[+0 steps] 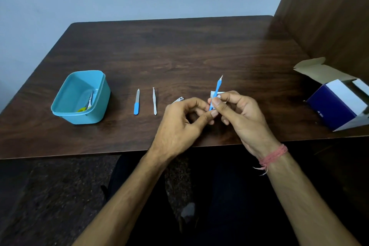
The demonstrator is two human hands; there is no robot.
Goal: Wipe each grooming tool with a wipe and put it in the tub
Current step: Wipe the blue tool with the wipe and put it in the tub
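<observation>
Head view, centre of frame: left hand [179,120] pinches the blue tool [216,92] while right hand [237,114] closes a wipe [215,94] around it, wiping apparently underway; next, carry it to the tub [79,98] at left.

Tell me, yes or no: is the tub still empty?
No. The tub already holds tools, including something with a yellow-green handle.

Bare table [179,50] behind; tub [79,97] left, box [337,104] right.
</observation>
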